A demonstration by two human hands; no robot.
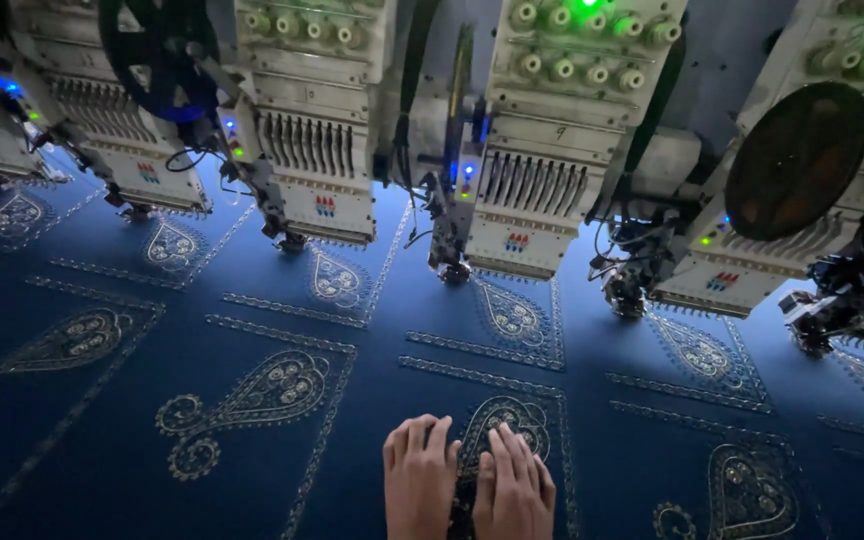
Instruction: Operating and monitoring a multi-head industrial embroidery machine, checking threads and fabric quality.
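Left hand (418, 478) & right hand (513, 488) lie flat, fingers spread, gripping nothing, side by side on blue fabric (402, 320) over a gold paisley motif (504, 420), below embroidery heads (537, 190).

The blue cloth (132, 470) lies stretched flat under the row of machine heads, a deep, slightly shiny blue stitched all over in pale gold. The pattern repeats in rows: paisley-shaped motifs with heart-like scrollwork inside, each set beside narrow border bands that run at an angle. The nearest motif (505, 422) lies at the lower middle, its pointed end toward the heads, touched on its left edge by the left hand (418, 480) and partly covered by the right hand (512, 490), both lying flat.
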